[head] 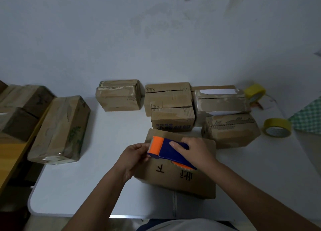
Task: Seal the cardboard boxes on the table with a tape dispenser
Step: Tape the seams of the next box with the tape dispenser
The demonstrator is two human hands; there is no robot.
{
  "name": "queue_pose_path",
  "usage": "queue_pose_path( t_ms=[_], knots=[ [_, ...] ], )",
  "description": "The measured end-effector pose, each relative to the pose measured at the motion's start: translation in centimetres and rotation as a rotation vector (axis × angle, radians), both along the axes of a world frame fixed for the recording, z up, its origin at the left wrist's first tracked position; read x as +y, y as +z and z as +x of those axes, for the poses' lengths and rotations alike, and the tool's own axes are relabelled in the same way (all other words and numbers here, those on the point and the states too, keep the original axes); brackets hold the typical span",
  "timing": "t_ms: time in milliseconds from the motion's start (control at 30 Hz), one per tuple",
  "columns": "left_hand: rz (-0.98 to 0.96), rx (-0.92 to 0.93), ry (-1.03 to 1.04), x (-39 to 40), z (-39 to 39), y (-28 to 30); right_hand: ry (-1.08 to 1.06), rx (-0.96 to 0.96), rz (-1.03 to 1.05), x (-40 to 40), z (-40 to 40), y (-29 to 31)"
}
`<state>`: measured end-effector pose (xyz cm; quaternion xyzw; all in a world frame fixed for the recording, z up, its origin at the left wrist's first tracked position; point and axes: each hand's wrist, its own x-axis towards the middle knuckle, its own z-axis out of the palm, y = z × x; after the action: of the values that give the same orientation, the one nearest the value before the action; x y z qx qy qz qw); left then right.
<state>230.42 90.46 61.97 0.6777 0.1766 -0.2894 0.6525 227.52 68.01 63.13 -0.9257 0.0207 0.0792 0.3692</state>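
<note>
White counter (104, 187) before us, our right hand (196, 152) grips the tape dispenser (166, 150) over the near box (182, 180), its toothed end pointing left where our left hand (133, 154) seemingly pinches the tape end.

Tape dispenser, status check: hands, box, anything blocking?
Right hand grips tape dispenser over the near box. Left hand pinches at its orange end. Near box's top unobstructed; other boxes stand beyond.

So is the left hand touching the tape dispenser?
Touching. The head view shows the left hand with its fingers pinched at the orange toothed end of the tape dispenser, with no gap visible.
</note>
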Motion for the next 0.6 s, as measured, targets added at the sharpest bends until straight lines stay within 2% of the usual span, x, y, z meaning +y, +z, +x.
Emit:
queue_pose_path(
  t_ms=[200,367,600],
  knots=[
    [0.04,-0.107,0.03,-0.5,0.4,-0.4,0.029,-0.004,0.01,-0.1,-0.1,0.9],
    [0.078,-0.163,0.291,3.0,2.2,-1.1,0.055,0.02,-0.169,-2.3,-0.5,1.5],
    [0.136,-0.069,0.218,5.3,1.9,-3.9,0.048,0.029,-0.34,-3.1,-0.5,0.3]
  ],
)
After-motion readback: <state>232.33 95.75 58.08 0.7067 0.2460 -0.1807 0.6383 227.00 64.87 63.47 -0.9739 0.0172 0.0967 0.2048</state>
